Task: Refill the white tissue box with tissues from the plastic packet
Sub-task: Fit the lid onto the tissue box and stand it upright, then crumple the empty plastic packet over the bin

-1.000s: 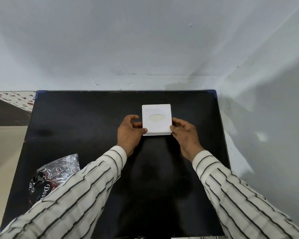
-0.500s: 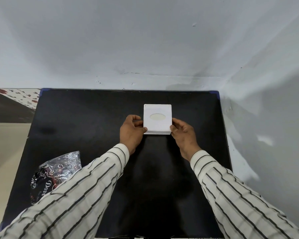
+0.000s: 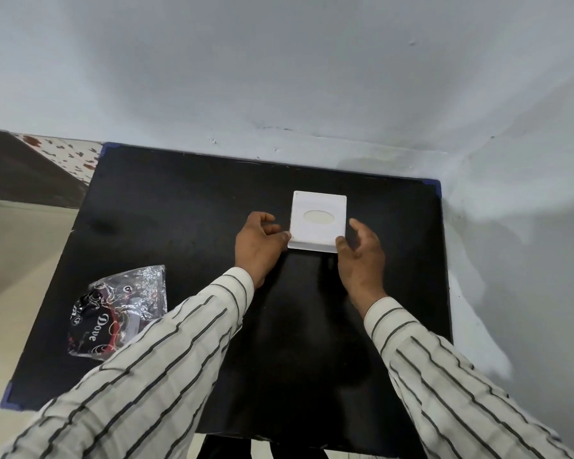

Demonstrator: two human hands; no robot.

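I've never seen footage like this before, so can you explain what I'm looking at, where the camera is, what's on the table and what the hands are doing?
There is no machine here: a person in a striped shirt works with bare hands. The single picture comes from a wide-angle camera worn on their head, looking forward and down, which is why the walls look curved. In front of them is a black table pushed into a corner. On it lies a white tissue box with an oval opening on top. The left hand and right hand touch its near corners with their fingers, loosely rather than gripping. Nearer the person, on their left, lies a crinkly plastic packet printed "Dove", untouched.
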